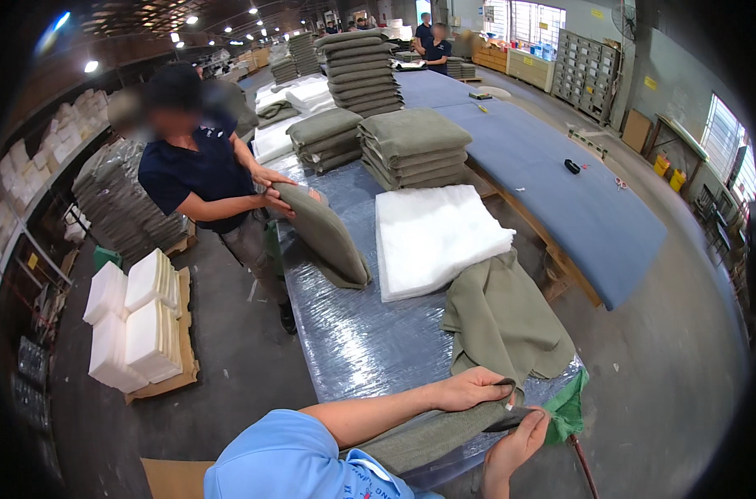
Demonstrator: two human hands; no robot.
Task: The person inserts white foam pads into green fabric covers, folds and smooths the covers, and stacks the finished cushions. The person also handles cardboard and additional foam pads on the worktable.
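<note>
Olive cloth (419, 442) is lying on the wearer's side of the white wadding stack (436, 237). The left hand (475, 389) and right hand (521, 441) are pinching its edge, fingers pressed together. The wearer is seemingly sorting out that edge; the next move is probably calling for firm pinching and gentle, even pulling.

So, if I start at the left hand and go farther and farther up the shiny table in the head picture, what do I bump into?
Left hand gripping green fabric → rumpled green cloth → fluffy white stack → low green pile just behind it → tall green pile.
</note>
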